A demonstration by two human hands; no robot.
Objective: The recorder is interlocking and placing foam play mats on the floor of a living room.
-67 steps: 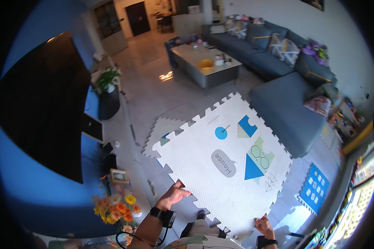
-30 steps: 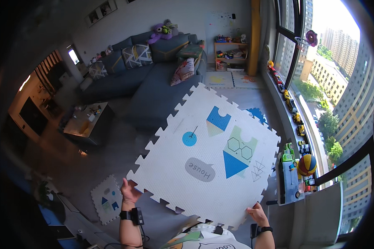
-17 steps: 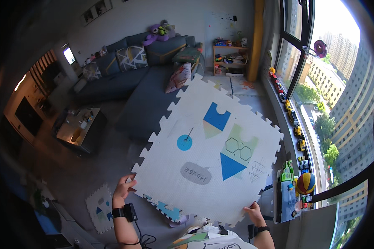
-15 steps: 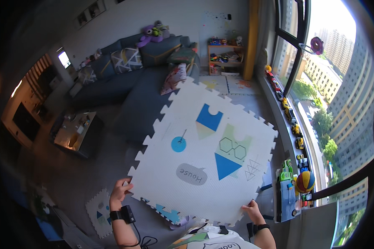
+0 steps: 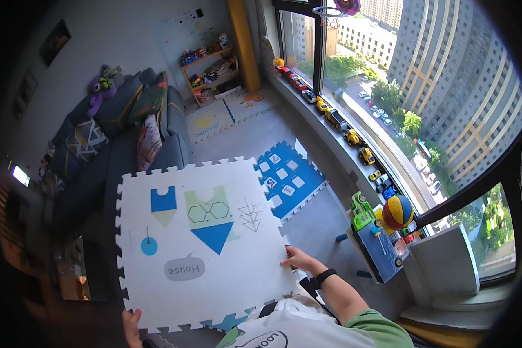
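Observation:
A large white foam mat tile (image 5: 238, 290) with jigsaw edges is held out in front of my body. Printed on it are blue and green shapes, thin line drawings and a grey speech bubble. My left hand (image 5: 131, 327) grips its near left corner, thumb on top. On the right edge, my right hand (image 5: 298, 259) pinches the tile, its wrist wearing a black band. A teal jigsaw edge (image 5: 229, 321) shows below the tile's near side. Beyond the tile's right side, a blue foam mat (image 5: 307, 174) with white pictured squares lies on the floor.
Toy vehicles (image 5: 334, 120) line the windowsill at right. A small table (image 5: 377, 252) carries a green toy truck (image 5: 362, 211) and a striped ball (image 5: 398, 212). A grey sofa (image 5: 177, 124) stands left, a toy shelf (image 5: 211, 72) at the back, and a pale mat (image 5: 214, 119) before it.
My view has turned right, bringing the blue floor mat into sight. The white tile, still in both hands, has turned and now sits lower and further left in view.

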